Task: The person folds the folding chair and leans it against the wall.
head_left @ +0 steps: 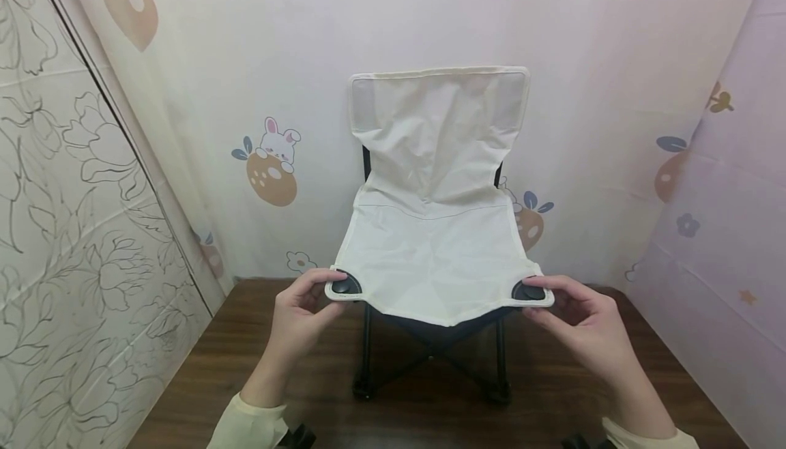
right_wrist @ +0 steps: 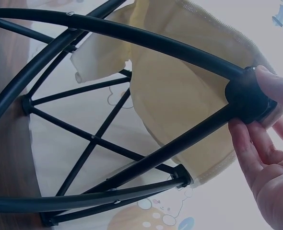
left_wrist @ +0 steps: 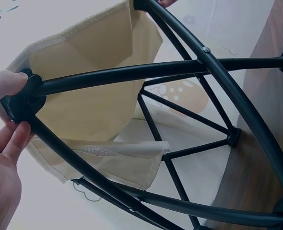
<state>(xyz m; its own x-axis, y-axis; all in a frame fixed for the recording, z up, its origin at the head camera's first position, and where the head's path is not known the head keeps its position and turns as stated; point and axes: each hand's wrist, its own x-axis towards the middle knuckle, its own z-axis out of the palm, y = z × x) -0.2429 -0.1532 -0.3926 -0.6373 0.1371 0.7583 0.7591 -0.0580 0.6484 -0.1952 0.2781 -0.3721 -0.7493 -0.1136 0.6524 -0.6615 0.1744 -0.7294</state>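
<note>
A folding chair (head_left: 430, 251) with a cream fabric seat and back stands unfolded on a dark wooden surface. Its black tube legs (head_left: 366, 346) cross beneath the seat. At the front left corner, my left hand (head_left: 301, 309) pinches the black corner patch between fingers and thumb. My right hand (head_left: 580, 319) pinches the opposite front corner in the same way. From below, the left wrist view shows a black plastic corner joint (left_wrist: 24, 98) within the left hand's grip. Another corner joint (right_wrist: 249, 96) sits between the right thumb and fingers in the right wrist view.
Behind the chair hangs a pale curtain (head_left: 215, 60) printed with rabbits and carrots. A white panel with line-drawn flowers (head_left: 92, 265) rises on the left, and a patterned wall (head_left: 718, 265) on the right. The wooden surface (head_left: 245, 346) extends around the chair's feet.
</note>
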